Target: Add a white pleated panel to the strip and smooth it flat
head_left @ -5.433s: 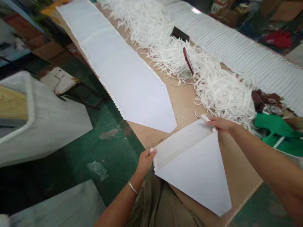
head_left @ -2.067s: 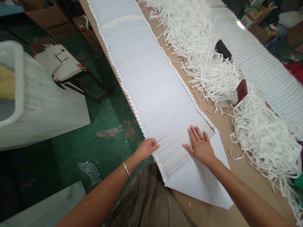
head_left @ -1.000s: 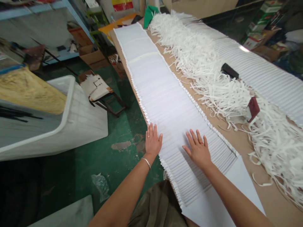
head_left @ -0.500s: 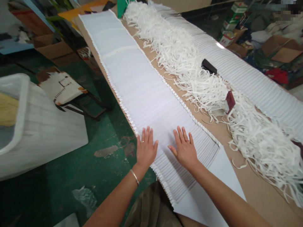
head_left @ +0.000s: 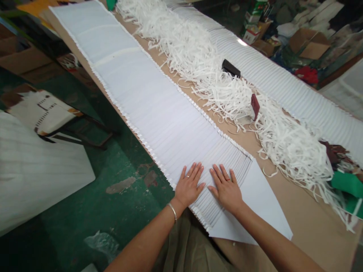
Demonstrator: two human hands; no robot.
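Note:
A long row of overlapping white sheets (head_left: 133,87) runs along the brown tabletop (head_left: 283,166), with narrow edges showing at the near end. Flat on these sheets lies my left hand (head_left: 188,187), fingers extended, with a ring and a bracelet on that arm. Close beside it, my right hand (head_left: 227,189) also rests palm down, its fingers spread. Under and past my right forearm, a bare white sheet (head_left: 263,204) sticks out at the near end of the row. Neither hand grips anything.
Beyond the row lies a long heap of white strips (head_left: 210,68), with a black object (head_left: 231,68) and a dark red object (head_left: 255,107) on it. Another row of layered sheets (head_left: 263,71) lies behind. At left stand a stool (head_left: 51,113) and a white bin (head_left: 36,170).
Both hands have moved nearer the near end of the row and closer together, staying flat on the sheets. The view has shifted to the right.

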